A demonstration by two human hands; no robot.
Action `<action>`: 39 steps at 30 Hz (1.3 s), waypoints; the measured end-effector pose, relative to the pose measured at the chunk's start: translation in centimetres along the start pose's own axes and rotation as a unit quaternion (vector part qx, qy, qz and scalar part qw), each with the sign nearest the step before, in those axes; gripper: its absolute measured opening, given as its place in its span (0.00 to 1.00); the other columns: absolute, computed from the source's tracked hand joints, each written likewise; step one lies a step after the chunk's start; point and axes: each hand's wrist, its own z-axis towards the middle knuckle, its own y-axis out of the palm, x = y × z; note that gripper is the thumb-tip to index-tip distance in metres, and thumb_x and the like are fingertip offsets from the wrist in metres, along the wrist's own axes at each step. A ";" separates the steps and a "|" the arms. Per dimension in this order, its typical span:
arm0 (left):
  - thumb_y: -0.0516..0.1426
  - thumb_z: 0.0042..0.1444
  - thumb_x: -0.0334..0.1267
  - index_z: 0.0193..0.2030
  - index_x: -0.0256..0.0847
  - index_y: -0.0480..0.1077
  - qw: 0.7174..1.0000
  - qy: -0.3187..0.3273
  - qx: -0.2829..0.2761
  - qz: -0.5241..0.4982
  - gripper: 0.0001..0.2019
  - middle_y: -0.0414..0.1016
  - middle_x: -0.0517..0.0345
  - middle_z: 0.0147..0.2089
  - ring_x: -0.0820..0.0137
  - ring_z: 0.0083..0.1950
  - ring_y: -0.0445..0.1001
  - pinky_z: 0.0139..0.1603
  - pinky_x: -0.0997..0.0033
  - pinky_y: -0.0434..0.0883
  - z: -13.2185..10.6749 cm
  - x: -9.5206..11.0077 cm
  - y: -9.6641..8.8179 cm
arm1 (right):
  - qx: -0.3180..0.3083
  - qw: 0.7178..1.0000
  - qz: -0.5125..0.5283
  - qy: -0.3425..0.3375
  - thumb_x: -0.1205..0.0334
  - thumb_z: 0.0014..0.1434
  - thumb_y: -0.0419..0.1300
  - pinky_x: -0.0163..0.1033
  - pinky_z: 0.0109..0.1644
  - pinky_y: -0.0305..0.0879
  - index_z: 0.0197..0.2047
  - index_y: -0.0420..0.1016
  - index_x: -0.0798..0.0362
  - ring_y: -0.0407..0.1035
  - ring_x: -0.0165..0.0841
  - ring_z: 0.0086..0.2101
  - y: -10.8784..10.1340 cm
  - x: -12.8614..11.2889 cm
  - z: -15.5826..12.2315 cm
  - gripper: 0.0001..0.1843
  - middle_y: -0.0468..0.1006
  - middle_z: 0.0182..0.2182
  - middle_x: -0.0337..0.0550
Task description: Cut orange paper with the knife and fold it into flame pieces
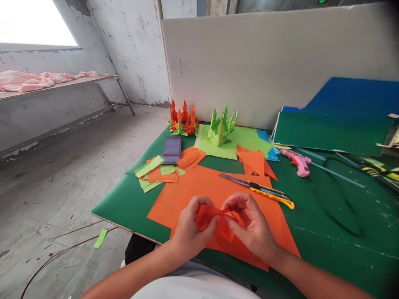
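Between my two hands I hold a small folded piece of orange paper (pixel 222 211), low over the table's near edge. My left hand (pixel 195 226) pinches its left side, thumb below and fingers above. On the right side, my right hand (pixel 249 222) grips it with thumb and fingertips. The fingers hide part of its shape. Beneath the hands lie large orange sheets (pixel 187 187). A yellow-handled utility knife (pixel 258 189) rests on them, beyond my right hand, with its blade out to the left.
An orange paper crown (pixel 183 120) and a green one (pixel 221 128) stand at the back. Cut orange and green slips (pixel 158 170) lie left, by a blurred phone-like object (pixel 171 149). A pink glue gun (pixel 297 162) with its cord lies right. A pale board (pixel 264 62) borders the back.
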 end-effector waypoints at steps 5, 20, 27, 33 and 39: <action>0.58 0.54 0.27 0.42 0.45 0.62 1.000 0.023 0.012 0.014 0.13 0.69 0.65 0.36 0.75 0.34 0.70 0.34 0.78 0.69 -0.2 0.1 0.0 | 0.014 1.000 0.025 0.007 0.73 0.59 0.57 0.36 0.45 0.67 0.47 0.61 0.41 0.67 0.29 0.38 0.3 0.0 0.0 0.18 0.70 0.36 0.34; 0.59 0.60 0.37 0.42 0.44 0.61 0.989 -0.103 0.058 -0.092 0.09 0.63 0.63 0.37 0.77 0.32 0.65 0.31 0.79 0.68 0.3 0.0 -0.3 | -0.044 0.979 -0.124 -0.155 0.72 0.61 0.60 0.48 0.54 0.67 0.50 0.61 0.43 0.65 0.37 0.51 -0.4 0.3 -0.1 0.19 0.66 0.52 0.45; 0.62 0.58 0.43 0.42 0.44 0.59 0.951 -0.202 0.052 -0.228 0.15 0.62 0.65 0.39 0.80 0.27 0.69 0.25 0.78 0.75 0.3 0.8 -0.2 | -0.045 0.940 -0.234 -0.243 0.76 0.61 0.57 0.50 0.52 0.67 0.54 0.60 0.44 0.62 0.41 0.55 -1.0 0.3 -0.2 0.23 0.61 0.59 0.49; 0.65 0.54 0.44 0.42 0.45 0.60 0.917 -0.257 0.062 -0.298 0.18 0.63 0.66 0.38 0.78 0.29 0.72 0.25 0.76 0.78 0.4 1.6 -0.4 | -0.039 0.909 -0.357 -0.211 0.64 0.64 0.59 0.49 0.52 0.65 0.55 0.66 0.49 0.65 0.41 0.51 -1.4 -0.3 0.3 0.16 0.69 0.53 0.49; 0.66 0.52 0.44 0.46 0.48 0.65 0.909 -0.260 0.094 -0.312 0.18 0.63 0.60 0.50 0.70 0.43 0.75 0.33 0.71 0.81 0.3 1.6 -0.3 | -0.025 0.924 -0.325 -0.199 0.68 0.63 0.60 0.39 0.43 0.67 0.43 0.69 0.48 0.71 0.33 0.37 -1.3 -1.8 1.6 0.07 0.76 0.34 0.38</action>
